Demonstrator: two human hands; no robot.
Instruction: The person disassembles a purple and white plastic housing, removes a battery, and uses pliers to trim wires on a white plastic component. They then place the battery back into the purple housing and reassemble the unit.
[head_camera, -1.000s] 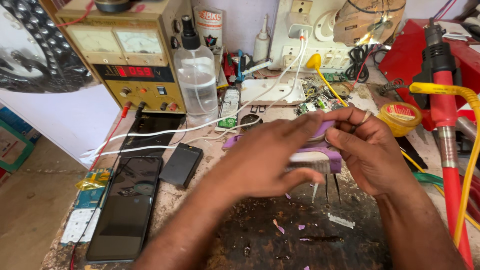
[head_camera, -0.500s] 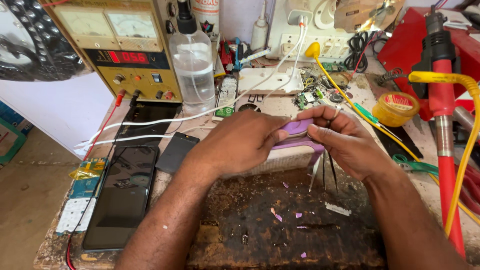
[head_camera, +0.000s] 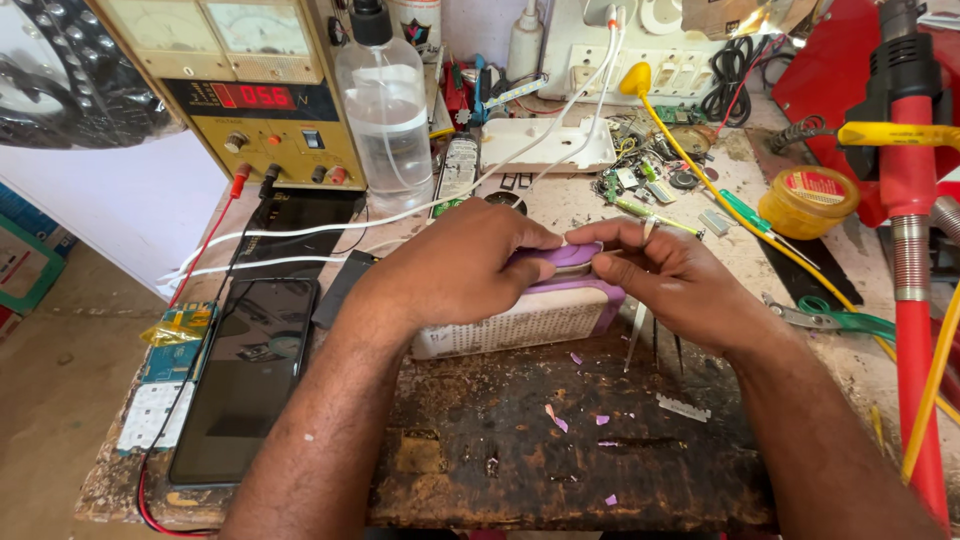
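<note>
Left hand (head_camera: 455, 270) and right hand (head_camera: 665, 275) both grasp a purple-and-white rectangular plastic device (head_camera: 545, 305) on the scorched wooden desk (head_camera: 560, 450).

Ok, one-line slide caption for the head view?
Left hand and right hand grip a purple-and-white device over a worn wooden workbench.

I see a red number screen (head_camera: 258, 96) on the yellow box (head_camera: 285, 150), a dark phone screen (head_camera: 245, 375) at left, and a red label on the yellow tub (head_camera: 808, 203).
</note>
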